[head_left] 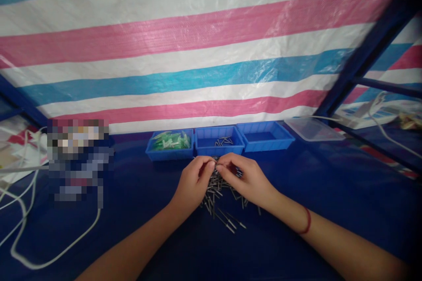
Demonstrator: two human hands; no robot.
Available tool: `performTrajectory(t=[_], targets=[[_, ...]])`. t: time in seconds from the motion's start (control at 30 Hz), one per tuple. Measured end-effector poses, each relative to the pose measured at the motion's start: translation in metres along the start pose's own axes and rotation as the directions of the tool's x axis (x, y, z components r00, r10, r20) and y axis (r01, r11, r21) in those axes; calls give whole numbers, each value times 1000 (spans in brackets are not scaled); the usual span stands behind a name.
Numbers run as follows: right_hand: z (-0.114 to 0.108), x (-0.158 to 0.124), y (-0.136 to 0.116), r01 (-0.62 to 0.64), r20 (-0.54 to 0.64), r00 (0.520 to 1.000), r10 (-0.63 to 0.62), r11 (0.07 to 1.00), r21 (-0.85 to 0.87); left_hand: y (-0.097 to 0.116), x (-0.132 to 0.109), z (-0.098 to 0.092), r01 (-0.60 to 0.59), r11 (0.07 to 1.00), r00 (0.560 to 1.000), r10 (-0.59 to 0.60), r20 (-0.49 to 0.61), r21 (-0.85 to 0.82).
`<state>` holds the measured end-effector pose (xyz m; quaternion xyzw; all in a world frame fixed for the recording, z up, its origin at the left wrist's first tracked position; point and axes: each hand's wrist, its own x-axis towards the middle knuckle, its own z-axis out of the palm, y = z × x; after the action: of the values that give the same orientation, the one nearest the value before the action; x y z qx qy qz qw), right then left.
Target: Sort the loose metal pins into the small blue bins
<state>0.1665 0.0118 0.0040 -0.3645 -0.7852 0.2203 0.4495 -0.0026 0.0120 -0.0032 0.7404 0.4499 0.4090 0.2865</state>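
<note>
Many loose rivets (216,182) below and between left hand (195,178) and right hand (247,178). Pinched together at the tips on a small piece (216,163), too blurred to identify. Expect light, stiff, probably slippery metal, hardly fragile; grip by the thicker end.

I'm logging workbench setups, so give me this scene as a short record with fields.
Left hand: thumb and forefinger pinched, near the right fingertips
Right hand: pinched likewise, red band on wrist
Between fingertips: too small to tell
Beneath hands: loose pile of metal pins on the blue table
Left tray: green pieces
Middle tray: a few metal pins
Right tray: blue, beside a clear plastic lid
Backdrop: striped sheet
</note>
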Motion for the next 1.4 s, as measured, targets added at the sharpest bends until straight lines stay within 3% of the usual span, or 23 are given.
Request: performTrajectory(t=[0.2, 0.4, 0.53, 0.73, 0.83, 0.9, 0.97, 1.07, 1.2, 1.4], targets=[[0, 0, 4, -28, -51, 998, 30, 999, 38, 5, 0, -1, -80, 995, 994, 75, 77, 57], [2, 0, 5, -89, -69, 993, 96, 991, 96, 5, 0, -1, -116, 985, 991, 107, 74, 126], [1, 0, 4, -45, -70, 996, 50, 996, 78, 5, 1, -1, -94, 989, 994, 87, 64, 114], [-4, 4, 3, 29, -51, 998, -28, 1000, 6, 2, 2, -4, -71, 993, 997, 75, -34, 97], [-6, 11, 14, 71, -119, 989, -83, 992, -103, 2, 2, -4, -58, 991, 998, 62, -25, 122], [-9, 16, 26, 50, -206, 973, -105, 965, -256, 3, 0, -4, -93, 981, 995, 88, 37, 170], [-11, 21, 39, -19, -258, 960, -107, 896, -444, 5, -2, -4, -199, 944, 973, 157, 171, 265], [-13, 23, 51, -86, -266, 959, -95, 800, -593, 8, -8, -4, -391, 837, 889, 235, 392, 384], [-11, 20, 47, -64, -224, 971, -80, 820, -568, 8, -12, -1, -514, 743, 814, 265, 517, 429], [-3, 14, 38, 3, -159, 983, -94, 869, -495, 2, -11, 1, -561, 675, 799, 291, 526, 479]])
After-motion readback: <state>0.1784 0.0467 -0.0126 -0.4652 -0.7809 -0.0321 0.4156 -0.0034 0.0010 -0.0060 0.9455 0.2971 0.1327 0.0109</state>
